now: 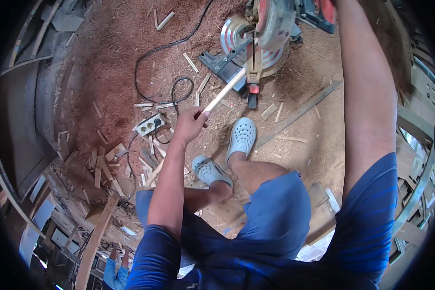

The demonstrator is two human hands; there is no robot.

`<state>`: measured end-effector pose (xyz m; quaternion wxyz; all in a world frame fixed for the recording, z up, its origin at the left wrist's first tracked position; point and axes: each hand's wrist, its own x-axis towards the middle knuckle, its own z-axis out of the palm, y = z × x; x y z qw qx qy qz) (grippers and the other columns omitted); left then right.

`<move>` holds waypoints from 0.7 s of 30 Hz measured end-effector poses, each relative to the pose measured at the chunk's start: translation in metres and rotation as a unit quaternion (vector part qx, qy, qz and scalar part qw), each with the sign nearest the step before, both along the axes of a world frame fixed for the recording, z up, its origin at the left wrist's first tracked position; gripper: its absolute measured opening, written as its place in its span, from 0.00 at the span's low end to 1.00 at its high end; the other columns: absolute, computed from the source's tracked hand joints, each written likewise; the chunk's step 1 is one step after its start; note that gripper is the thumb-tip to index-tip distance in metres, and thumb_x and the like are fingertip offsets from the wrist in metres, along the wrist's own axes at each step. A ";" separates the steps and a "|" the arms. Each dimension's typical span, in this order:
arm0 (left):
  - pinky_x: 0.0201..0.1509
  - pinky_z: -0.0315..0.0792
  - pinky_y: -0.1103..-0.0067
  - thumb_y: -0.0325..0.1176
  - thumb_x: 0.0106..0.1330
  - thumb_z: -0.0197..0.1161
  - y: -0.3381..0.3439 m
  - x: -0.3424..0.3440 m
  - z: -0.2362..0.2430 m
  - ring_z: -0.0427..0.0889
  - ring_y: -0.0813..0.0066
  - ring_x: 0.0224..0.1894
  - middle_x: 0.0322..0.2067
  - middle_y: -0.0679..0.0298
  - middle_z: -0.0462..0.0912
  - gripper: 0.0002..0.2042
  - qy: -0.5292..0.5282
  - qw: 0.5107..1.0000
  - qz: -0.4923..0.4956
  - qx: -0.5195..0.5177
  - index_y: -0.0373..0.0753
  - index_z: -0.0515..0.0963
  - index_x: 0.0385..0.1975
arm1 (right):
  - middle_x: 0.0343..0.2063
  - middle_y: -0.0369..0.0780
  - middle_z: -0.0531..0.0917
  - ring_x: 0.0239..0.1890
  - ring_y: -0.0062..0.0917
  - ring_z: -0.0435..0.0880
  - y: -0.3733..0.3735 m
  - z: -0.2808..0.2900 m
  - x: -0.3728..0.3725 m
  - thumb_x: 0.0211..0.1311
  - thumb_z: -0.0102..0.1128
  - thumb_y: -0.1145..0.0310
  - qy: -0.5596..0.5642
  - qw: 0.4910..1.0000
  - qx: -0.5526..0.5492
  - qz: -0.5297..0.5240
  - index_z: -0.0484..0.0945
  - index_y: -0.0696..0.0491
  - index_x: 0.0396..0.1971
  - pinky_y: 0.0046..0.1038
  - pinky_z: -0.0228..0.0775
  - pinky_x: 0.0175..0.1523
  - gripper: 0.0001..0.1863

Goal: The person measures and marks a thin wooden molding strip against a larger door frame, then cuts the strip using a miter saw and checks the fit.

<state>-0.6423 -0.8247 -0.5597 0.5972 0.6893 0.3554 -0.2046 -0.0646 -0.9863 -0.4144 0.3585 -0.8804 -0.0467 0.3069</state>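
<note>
My left hand (190,124) is closed around the near end of a thin pale wooden strip (224,94). The strip slants up and to the right, its far end lying at the base of a mitre saw (274,30) on the floor. The saw has a round silver base, a dark fence (222,65) and a blade guard above. My right arm (369,92) reaches up along the right side. Its hand passes beyond the upper edge, close to the saw's red and black handle (326,15), so its grip is hidden.
Sawdust and scattered offcuts (104,164) cover the floor. A white power strip (150,124) with a black cable (136,72) lies left of my feet. A long board (299,113) lies right of my grey clogs (241,137). Another person (115,274) shows at lower left.
</note>
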 end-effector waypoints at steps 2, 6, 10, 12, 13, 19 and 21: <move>0.32 0.78 0.77 0.42 0.76 0.67 0.010 0.018 -0.038 0.88 0.77 0.28 0.30 0.64 0.87 0.17 -0.007 1.000 0.005 -0.018 0.32 0.86 0.49 | 0.55 0.56 0.85 0.48 0.47 0.86 0.012 0.000 -0.006 0.80 0.49 0.40 -0.008 0.999 0.017 -0.039 0.72 0.61 0.69 0.53 0.79 0.53 0.38; 0.32 0.78 0.77 0.44 0.76 0.68 0.010 0.052 -0.095 0.87 0.77 0.27 0.30 0.64 0.87 0.17 -0.029 0.999 -0.010 0.027 0.31 0.85 0.45 | 0.47 0.58 0.86 0.32 0.43 0.87 0.007 0.014 -0.036 0.81 0.44 0.38 -0.041 0.995 0.069 -0.062 0.74 0.63 0.64 0.43 0.82 0.34 0.39; 0.31 0.78 0.75 0.46 0.75 0.69 0.008 0.071 -0.148 0.87 0.77 0.27 0.31 0.62 0.88 0.19 -0.064 0.996 -0.002 0.066 0.31 0.85 0.41 | 0.38 0.54 0.86 0.28 0.41 0.86 0.002 0.011 -0.063 0.81 0.42 0.36 -0.113 0.984 0.091 -0.101 0.76 0.62 0.60 0.43 0.82 0.34 0.39; 0.30 0.78 0.74 0.47 0.73 0.70 -0.009 0.084 -0.152 0.87 0.75 0.27 0.28 0.61 0.88 0.20 -0.051 0.998 0.032 0.035 0.31 0.84 0.36 | 0.35 0.53 0.86 0.27 0.40 0.85 -0.014 0.005 -0.082 0.81 0.42 0.36 -0.148 0.980 0.094 -0.094 0.77 0.62 0.58 0.43 0.81 0.33 0.39; 0.30 0.79 0.73 0.49 0.72 0.72 -0.001 0.083 -0.158 0.87 0.75 0.26 0.26 0.61 0.87 0.21 -0.051 0.994 0.015 0.098 0.32 0.83 0.33 | 0.33 0.52 0.86 0.27 0.39 0.86 -0.011 0.005 -0.102 0.81 0.41 0.36 -0.167 0.978 0.077 -0.101 0.79 0.62 0.55 0.42 0.81 0.34 0.39; 0.36 0.82 0.69 0.59 0.65 0.73 -0.010 0.120 -0.161 0.90 0.66 0.26 0.22 0.55 0.88 0.29 -0.048 0.987 0.034 0.150 0.31 0.85 0.28 | 0.30 0.50 0.86 0.32 0.36 0.87 -0.021 0.014 -0.179 0.79 0.44 0.34 -0.227 0.956 0.023 -0.183 0.84 0.65 0.49 0.38 0.80 0.38 0.42; 0.50 0.82 0.60 0.68 0.52 0.77 0.001 0.124 -0.163 0.91 0.45 0.44 0.38 0.41 0.90 0.37 0.070 0.981 0.015 0.181 0.30 0.89 0.37 | 0.30 0.50 0.86 0.32 0.36 0.87 -0.011 0.011 -0.199 0.78 0.45 0.33 -0.235 0.956 0.048 -0.170 0.84 0.65 0.49 0.39 0.81 0.39 0.42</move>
